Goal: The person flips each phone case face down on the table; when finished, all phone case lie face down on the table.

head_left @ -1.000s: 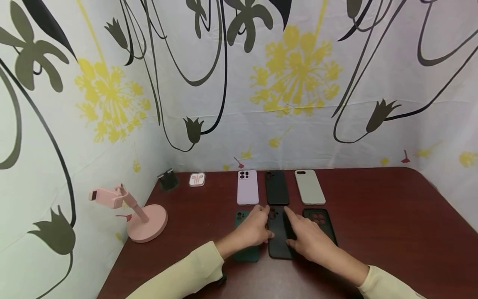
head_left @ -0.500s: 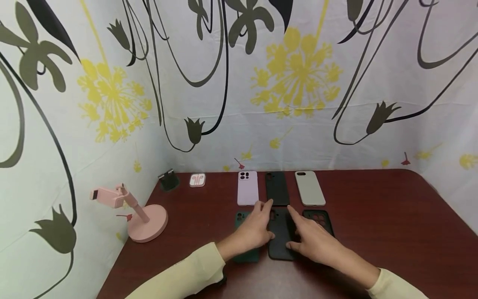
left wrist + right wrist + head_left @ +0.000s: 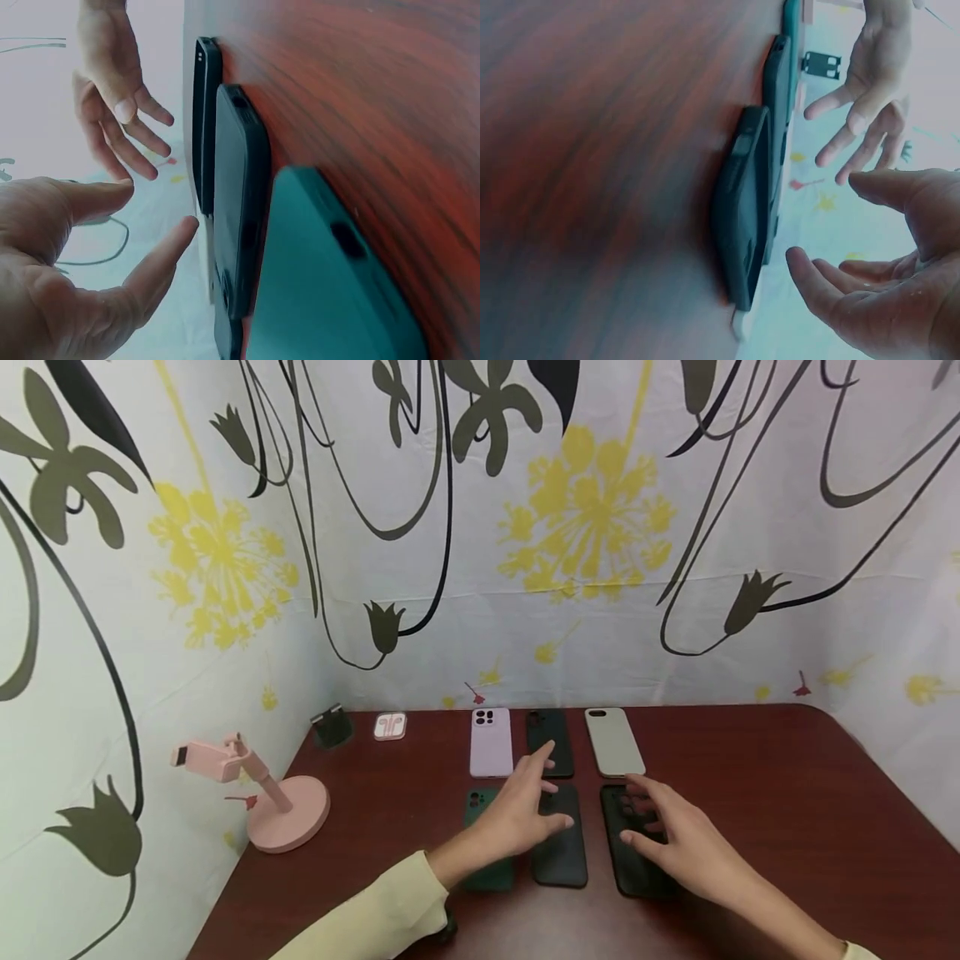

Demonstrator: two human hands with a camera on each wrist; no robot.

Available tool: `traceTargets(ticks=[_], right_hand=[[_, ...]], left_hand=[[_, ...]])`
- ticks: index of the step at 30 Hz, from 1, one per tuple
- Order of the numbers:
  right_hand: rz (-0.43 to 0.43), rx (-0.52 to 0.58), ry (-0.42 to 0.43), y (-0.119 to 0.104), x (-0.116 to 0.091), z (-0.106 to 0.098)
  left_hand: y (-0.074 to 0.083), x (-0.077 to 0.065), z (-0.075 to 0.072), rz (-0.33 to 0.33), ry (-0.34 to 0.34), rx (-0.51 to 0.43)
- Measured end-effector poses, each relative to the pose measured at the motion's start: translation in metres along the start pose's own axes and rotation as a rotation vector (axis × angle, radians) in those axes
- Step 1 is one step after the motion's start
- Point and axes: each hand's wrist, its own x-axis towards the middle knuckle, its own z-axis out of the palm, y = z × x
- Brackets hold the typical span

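Observation:
My left hand (image 3: pixel 517 810) hovers over the dark middle phone case (image 3: pixel 561 864) of the front row, fingers spread and holding nothing. Over the black phone case (image 3: pixel 633 872) at the front right, my right hand (image 3: pixel 686 839) hangs with fingers loosely bent and apart. That case lies with its hollow side up, as the right wrist view shows its raised rim (image 3: pixel 742 210). A green phone case (image 3: pixel 489 878) lies at the front left, partly under my left forearm; the left wrist view shows it close (image 3: pixel 322 277). Both wrist views show gaps between the hands and the cases.
Behind lie a lilac phone case (image 3: pixel 491 747), a dark phone case (image 3: pixel 549 739) and a pale grey one (image 3: pixel 615 743). A pink phone stand (image 3: pixel 288 814), a white earphone box (image 3: pixel 390 726) and a small dark item (image 3: pixel 332 727) are at left. Patterned cloth (image 3: pixel 465 568) backs the table.
My right hand has moved right, from the middle dark case to above the black one. My left hand has left the middle case's edge and spread its fingers over it.

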Motion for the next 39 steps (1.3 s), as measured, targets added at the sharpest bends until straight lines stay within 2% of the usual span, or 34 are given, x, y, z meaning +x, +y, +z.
traceTargets(ticks=[7,14,19,25,29,33,39], right_hand=[[0.097,-0.044,0.023,0.014,-0.009,-0.011],[0.158,-0.042,-0.029,0.021,-0.009,-0.009],[0.152,-0.072,-0.031,0.026,-0.011,-0.005],[0.159,-0.09,-0.053,0.03,-0.012,-0.002],[0.26,0.005,-0.138,0.033,-0.007,-0.003],[0.382,0.124,-0.218,0.033,-0.002,-0.004],[0.456,0.185,-0.259,0.031,0.0,-0.003]], left_hand=[[0.008,0.006,0.016,-0.028,-0.087,-0.124],[0.021,0.005,0.029,-0.157,-0.215,-0.318],[0.035,0.004,0.038,-0.188,-0.268,-0.317],[0.048,0.004,0.051,-0.248,-0.255,-0.333],[0.051,0.005,0.057,-0.293,-0.226,-0.372],[0.052,0.003,0.06,-0.325,-0.233,-0.429],[0.052,0.005,0.061,-0.377,-0.275,-0.495]])
